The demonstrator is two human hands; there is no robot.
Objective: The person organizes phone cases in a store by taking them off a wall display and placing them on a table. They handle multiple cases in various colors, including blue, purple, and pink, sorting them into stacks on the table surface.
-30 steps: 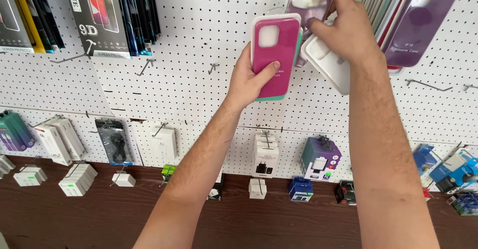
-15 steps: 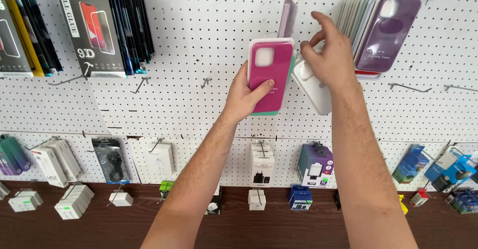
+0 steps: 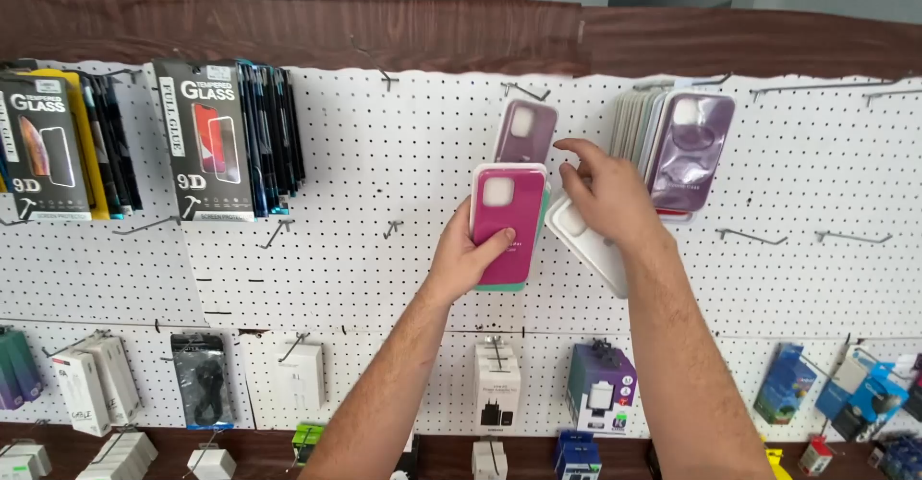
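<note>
Black screen-protector packs [image 3: 206, 144] upper left; white boxes [image 3: 497, 384] below.

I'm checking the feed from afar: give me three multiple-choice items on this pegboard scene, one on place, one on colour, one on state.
1. Where does the lilac case hang?
A. on a hook above the left hand's stack
B. on the bottom row
C. beside the black screen-protector packs

2. What colour is the front case in the left hand?
A. yellow
B. magenta
C. black

3. What is the right hand doing?
A. resting on the shelf
B. hanging empty at the side
C. holding a white case, fingers spread

Key: 1 A, it hangs just above the stack; 2 B, the face is magenta; 3 C, white shows under the palm.
</note>
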